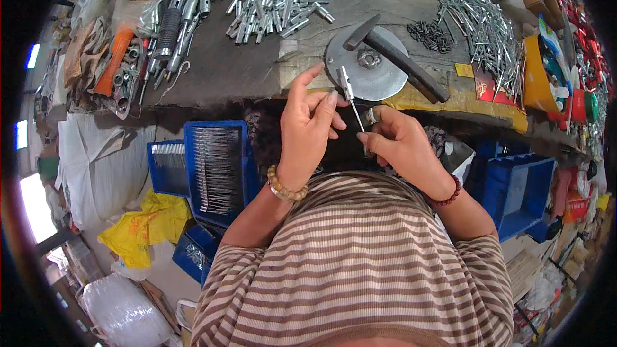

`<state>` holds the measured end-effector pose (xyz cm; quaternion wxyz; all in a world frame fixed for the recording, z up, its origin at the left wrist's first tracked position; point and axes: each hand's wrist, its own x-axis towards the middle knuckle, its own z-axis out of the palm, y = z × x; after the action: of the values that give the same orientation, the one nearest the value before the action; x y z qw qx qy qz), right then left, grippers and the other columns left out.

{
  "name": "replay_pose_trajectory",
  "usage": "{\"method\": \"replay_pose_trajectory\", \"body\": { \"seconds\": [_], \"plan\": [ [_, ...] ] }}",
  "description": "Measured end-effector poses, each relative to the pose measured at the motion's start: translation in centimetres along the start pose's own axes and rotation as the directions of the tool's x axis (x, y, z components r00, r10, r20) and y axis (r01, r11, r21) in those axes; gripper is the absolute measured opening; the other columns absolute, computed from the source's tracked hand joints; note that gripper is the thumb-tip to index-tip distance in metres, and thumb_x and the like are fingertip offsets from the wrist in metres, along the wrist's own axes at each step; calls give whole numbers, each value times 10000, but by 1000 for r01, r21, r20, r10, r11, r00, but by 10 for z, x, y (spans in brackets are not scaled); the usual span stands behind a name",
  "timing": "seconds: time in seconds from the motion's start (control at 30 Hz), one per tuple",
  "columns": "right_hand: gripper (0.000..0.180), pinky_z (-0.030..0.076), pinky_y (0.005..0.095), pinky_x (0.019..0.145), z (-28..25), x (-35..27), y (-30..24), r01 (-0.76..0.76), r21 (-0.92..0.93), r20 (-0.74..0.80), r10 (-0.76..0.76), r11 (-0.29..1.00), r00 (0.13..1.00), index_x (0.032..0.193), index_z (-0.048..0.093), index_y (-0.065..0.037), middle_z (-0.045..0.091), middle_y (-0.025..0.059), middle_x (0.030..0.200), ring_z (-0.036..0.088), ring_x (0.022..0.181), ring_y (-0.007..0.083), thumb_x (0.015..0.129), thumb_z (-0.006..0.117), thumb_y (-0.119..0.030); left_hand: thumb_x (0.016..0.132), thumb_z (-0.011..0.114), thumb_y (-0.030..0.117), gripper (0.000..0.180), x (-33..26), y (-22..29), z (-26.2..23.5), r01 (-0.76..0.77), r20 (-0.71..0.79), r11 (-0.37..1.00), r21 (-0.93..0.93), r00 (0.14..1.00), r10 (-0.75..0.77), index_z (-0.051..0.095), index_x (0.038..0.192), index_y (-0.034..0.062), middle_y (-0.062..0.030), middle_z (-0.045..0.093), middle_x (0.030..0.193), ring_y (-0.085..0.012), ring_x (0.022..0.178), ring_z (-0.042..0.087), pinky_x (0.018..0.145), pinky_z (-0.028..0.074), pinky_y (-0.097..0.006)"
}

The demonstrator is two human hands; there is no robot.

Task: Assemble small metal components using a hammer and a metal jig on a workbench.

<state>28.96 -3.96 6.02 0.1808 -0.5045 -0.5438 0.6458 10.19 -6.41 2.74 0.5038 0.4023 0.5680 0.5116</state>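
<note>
Both hands meet just in front of the near edge of the tabletop point(244, 71), close to the body. The left hand point(308, 122) pinches the upper end of a thin metal pin point(352, 104) between thumb and fingertips, while the right hand point(398, 141) is clenched around a small metal sleeve point(371, 115) at the pin's lower part; the pin looks partly entered into it, so this piece seems mid-assembly rather than finished. Just beyond the hands lies a round metal disc tool point(366, 67) with a dark handle. Far on the tabletop, heaps of loose silvery tubes point(276, 3) suggest plenty left to do. To the near left, a blue tray point(215, 167) holds rows of thin pins, whether finished or stock I cannot tell.
</note>
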Motion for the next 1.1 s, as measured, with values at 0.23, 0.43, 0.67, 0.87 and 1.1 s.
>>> {"method": "replay_pose_trajectory", "body": {
  "seconds": [0.23, 0.43, 0.67, 0.87, 1.1],
  "plan": [
    [200, 437, 281, 544, 27, 8, 13, 71, -102, 70, -64, 992, 995, 991, 576, 32, 585, 37, 673, 531, 620, 64, 916, 718, -87, 946, 715, 106, 627, -7, 2, -13, 109, -15, 979, -171, 993, -113, 394, 1481, 42, -53, 705, 924, -72, 692, 607, 558, 468, -194],
    [186, 538, 255, 653, 23, 7, 4, 195, 19, -15, -195, 981, 981, 1139, 598, 16, 645, 33, 924, 621, 773, 87, 975, 665, -40, 934, 714, 85, 526, -18, -5, -45, -45, -160, 947, -318, 987, -7, 442, 1384, 63, -32, 664, 909, -44, 630, 509, 521, 388, -201],
    [300, 502, 232, 566, -6, 34, 6, 246, 135, -185, -220, 960, 958, 1305, 604, 9, 662, 56, 886, 595, 647, 97, 1028, 612, -105, 906, 681, 12, 507, -37, -75, -175, -91, -693, 957, -275, 709, -131, 455, 1359, 39, -77, 663, 940, -71, 635, 510, 511, 380, -219],
    [284, 487, 226, 525, 2, 37, 1, 258, 86, -210, -236, 962, 949, 1289, 627, 2, 653, 53, 855, 573, 609, 88, 1030, 611, -113, 877, 702, 14, 489, -28, -185, -273, 108, -803, 937, -331, 489, -340, 471, 1308, 42, -99, 677, 899, -97, 596, 541, 478, 402, -254],
    [275, 495, 224, 501, 4, 39, 4, 288, 92, -214, -264, 953, 940, 1281, 634, -3, 637, 34, 825, 590, 643, 85, 1030, 612, -111, 887, 721, 39, 374, -3, -234, -361, 78, -812, 903, -423, 410, -416, 455, 1137, 118, -74, 647, 781, -137, 550, 576, 439, 419, -292]
  ]
}}
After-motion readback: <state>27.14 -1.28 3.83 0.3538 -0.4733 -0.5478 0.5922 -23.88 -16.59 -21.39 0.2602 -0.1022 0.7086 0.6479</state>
